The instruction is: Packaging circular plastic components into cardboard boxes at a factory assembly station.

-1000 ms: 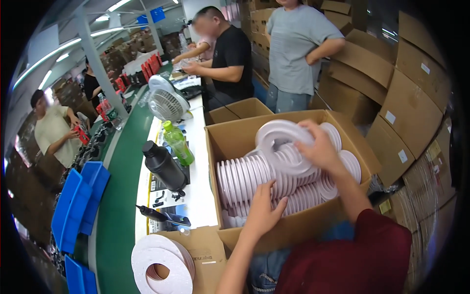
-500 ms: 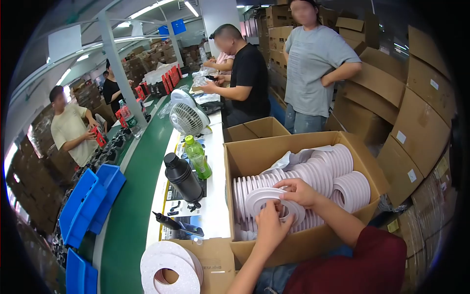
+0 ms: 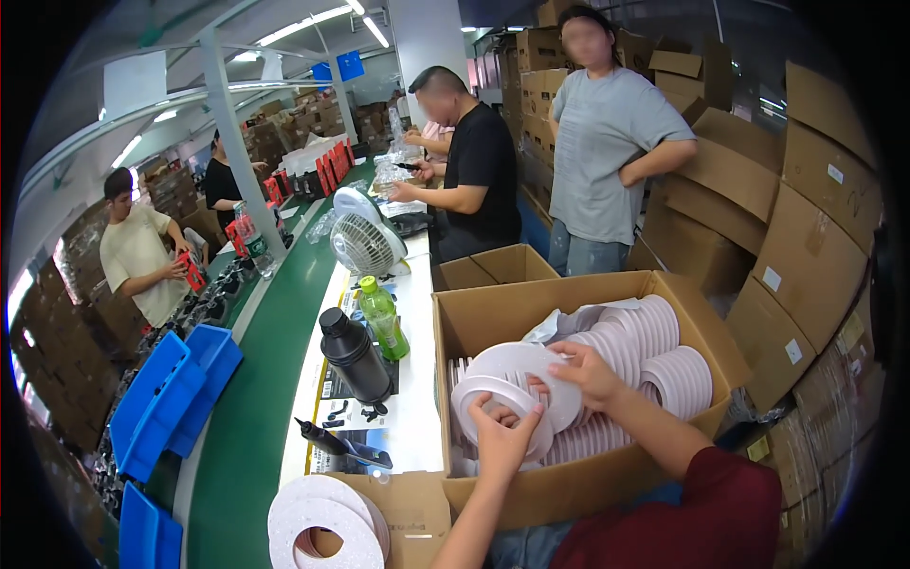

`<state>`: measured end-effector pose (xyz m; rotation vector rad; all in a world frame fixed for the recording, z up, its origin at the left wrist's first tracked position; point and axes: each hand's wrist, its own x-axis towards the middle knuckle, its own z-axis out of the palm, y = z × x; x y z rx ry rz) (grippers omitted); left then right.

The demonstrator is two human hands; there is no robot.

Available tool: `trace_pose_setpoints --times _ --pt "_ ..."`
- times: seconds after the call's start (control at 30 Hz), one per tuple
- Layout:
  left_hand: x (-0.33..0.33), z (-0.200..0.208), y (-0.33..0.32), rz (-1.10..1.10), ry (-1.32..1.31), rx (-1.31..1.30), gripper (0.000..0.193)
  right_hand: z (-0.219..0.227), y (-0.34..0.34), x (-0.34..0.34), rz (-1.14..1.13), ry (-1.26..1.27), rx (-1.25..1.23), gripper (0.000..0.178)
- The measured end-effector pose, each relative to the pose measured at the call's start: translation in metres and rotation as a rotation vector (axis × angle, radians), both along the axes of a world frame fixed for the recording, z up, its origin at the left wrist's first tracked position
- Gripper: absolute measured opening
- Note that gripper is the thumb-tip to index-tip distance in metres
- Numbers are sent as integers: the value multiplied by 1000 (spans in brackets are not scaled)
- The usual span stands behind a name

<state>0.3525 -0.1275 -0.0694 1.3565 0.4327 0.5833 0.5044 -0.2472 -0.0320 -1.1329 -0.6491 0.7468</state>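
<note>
Two pale pinkish-white rings are held above an open cardboard box (image 3: 588,484). My left hand (image 3: 504,441) is closed on the nearer ring (image 3: 540,446), with fingers reaching into its hole. In my right hand (image 3: 590,377), the fingers pinch the right edge of a second, speckled ring (image 3: 507,358), tilted up just behind the first. The two rings overlap in view; whether they touch, I cannot tell. Rows of similar rings (image 3: 611,346) stand on edge inside the box, partly hidden by my hands.
Left of the box, a white tabletop holds a black bottle (image 3: 355,356), a green-capped bottle (image 3: 383,321) and a small fan (image 3: 367,237). More speckled rings (image 3: 294,507) lie near a box flap. A green conveyor (image 3: 251,417) carries on past blue bins (image 3: 152,403). Co-workers stand beyond.
The two rings, earlier close together, are now spread apart. My left hand has moved slightly left with the nearer ring; the speckled ring has tilted up in my right hand.
</note>
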Motion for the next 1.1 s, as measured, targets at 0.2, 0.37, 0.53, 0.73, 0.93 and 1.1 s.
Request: trace_pose_setpoints --times 0.2,0.37,0.53,0.73,0.93,1.1 --pt "-7 -22 16 206 46 375 83 11 -17 49 -22 108 172 41" --pt "-23 20 38 80 -68 234 65 -6 -17 44 -129 224 243 44" --pt "-45 56 70 44 -390 -71 60 -7 -14 48 -27 231 243 46" --pt "-52 76 82 -5 -407 -71 68 0 -19 49 -36 207 221 49" --pt "-57 73 89 -38 -351 -44 68 0 -19 49 -12 183 191 50" --pt "-58 82 76 -59 -496 -94 69 5 -19 39 -74 138 241 43"
